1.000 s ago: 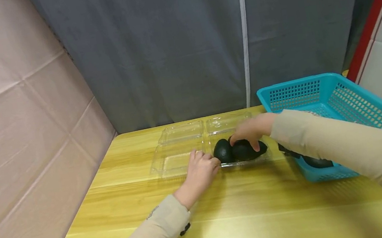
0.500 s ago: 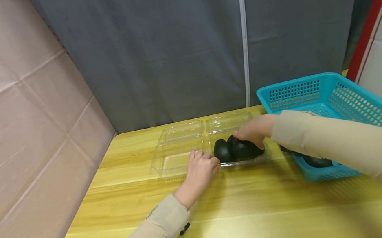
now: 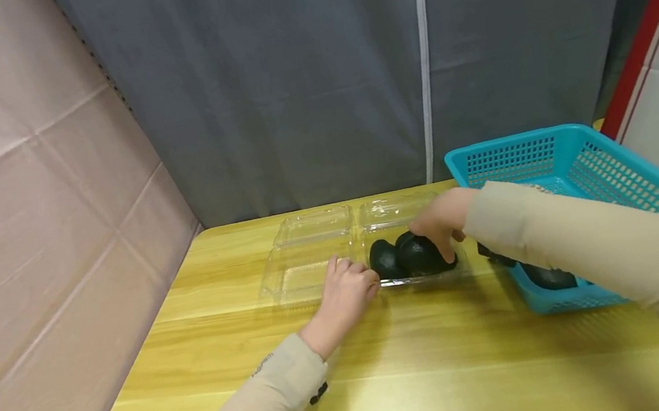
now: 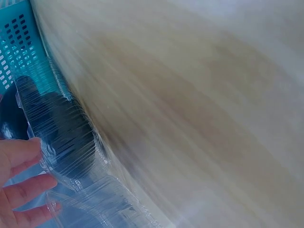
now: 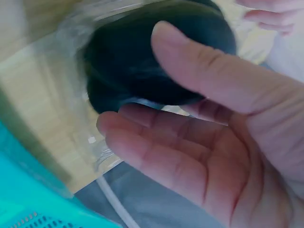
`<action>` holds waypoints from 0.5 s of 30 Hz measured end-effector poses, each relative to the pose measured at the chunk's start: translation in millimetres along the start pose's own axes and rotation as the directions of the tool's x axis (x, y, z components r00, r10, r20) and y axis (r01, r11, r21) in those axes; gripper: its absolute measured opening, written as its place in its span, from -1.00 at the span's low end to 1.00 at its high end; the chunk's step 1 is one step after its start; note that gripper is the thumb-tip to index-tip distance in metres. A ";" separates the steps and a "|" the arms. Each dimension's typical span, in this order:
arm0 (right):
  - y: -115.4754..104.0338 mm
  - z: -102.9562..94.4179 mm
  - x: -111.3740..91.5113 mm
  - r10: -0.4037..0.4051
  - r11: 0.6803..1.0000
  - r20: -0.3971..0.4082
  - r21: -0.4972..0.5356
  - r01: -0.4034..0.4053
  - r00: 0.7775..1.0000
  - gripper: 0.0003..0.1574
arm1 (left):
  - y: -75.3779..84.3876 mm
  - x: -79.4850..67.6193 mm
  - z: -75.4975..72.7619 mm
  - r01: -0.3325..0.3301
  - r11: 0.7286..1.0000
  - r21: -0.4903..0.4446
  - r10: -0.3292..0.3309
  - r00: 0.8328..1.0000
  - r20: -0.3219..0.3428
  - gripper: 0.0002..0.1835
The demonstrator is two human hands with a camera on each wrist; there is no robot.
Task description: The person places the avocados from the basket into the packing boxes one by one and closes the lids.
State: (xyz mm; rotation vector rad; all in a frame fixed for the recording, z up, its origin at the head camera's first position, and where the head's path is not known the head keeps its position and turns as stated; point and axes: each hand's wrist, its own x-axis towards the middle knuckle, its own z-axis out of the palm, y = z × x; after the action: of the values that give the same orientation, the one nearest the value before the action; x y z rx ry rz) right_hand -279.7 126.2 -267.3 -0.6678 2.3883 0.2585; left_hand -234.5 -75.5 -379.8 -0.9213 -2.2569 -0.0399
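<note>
A clear plastic clamshell container (image 3: 307,273) lies spread out on the table, with several dark green avocados (image 3: 384,259) grouped in its right part. My left hand (image 3: 347,293) holds the container's near edge around the middle. In the left wrist view, the fingers (image 4: 31,190) of that hand sit at the clear plastic rim. My right hand (image 3: 443,220) reaches over from the right and grips an avocado (image 3: 420,254) among the others. The right wrist view shows the thumb (image 5: 190,61) laid across the dark avocado (image 5: 142,61), with the other fingers along its far side.
A turquoise perforated basket (image 3: 512,146) stands at the right, with a dark avocado (image 3: 548,277) near its front corner, partly hidden by the right sleeve. A grey curtain (image 3: 286,84) hangs behind the wooden table (image 3: 459,385). A pink-white wall covering (image 3: 41,241) rises at the left.
My right hand has shifted slightly to the right, and the avocado under it has turned and now looks rounder. The left hand has stayed at the container's edge.
</note>
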 end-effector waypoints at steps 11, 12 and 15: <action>-11.6 -1.3 2.7 0.005 0.990 -0.148 0.141 0.017 0.989 -0.37 | 0.4 1.6 -2.7 -0.007 1.000 0.001 0.007 1.000 -0.013 -0.92; -11.6 0.1 3.7 0.008 0.989 -0.150 0.145 0.014 0.989 -0.38 | 0.5 1.6 -2.9 -0.007 1.000 0.003 0.007 1.000 -0.009 -0.92; -10.6 1.6 5.0 0.011 0.987 -0.139 0.161 0.012 0.990 -0.45 | 1.0 1.8 -2.9 -0.005 1.000 0.006 0.005 1.000 0.005 -0.92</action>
State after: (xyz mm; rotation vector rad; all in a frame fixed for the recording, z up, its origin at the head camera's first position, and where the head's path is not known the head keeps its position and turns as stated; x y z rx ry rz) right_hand -276.7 115.7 -271.8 -0.6288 2.5094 0.0171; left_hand -233.1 -74.4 -376.6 -0.9247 -2.2586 -0.0283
